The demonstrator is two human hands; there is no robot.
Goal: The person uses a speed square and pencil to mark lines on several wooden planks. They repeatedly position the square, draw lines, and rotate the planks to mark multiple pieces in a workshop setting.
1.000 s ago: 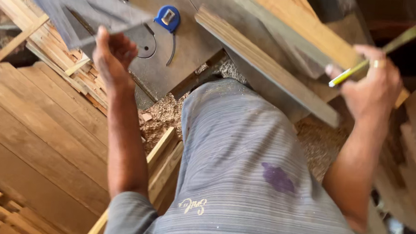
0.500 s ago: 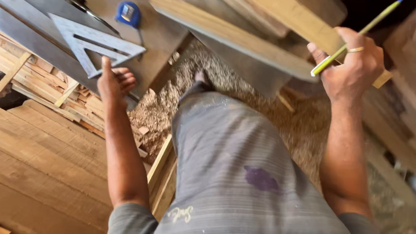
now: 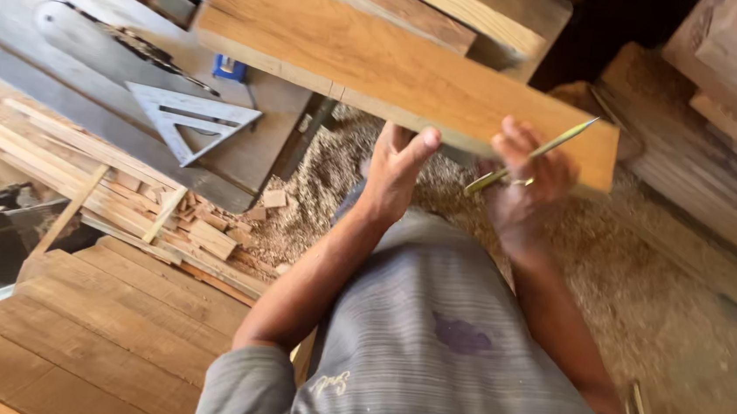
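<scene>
In the head view, both hands are now meeting at the near edge of the wooden plank (image 3: 371, 63), which is lying across in front of the person. The left hand (image 3: 396, 164) is gripping that edge, thumb up on the top face and fingers curled beneath. Half a second ago it was well off to the left, open beside the metal triangular square (image 3: 187, 116); it has since let go and swung over to the plank. The square is now lying flat on the grey saw table (image 3: 64, 60), far left of the left hand, with the blue tape measure (image 3: 229, 68) just beyond it.

The right hand (image 3: 524, 182) is pinching a yellow-green pencil (image 3: 532, 153) between its fingers, its thumb touching the plank's edge. Earlier it was raised higher at the plank's right end; it is now sitting lower, close beside the left hand. Sawdust (image 3: 327, 173) is covering the floor below both hands, and stacked boards (image 3: 107, 300) are lying down to the left.
</scene>
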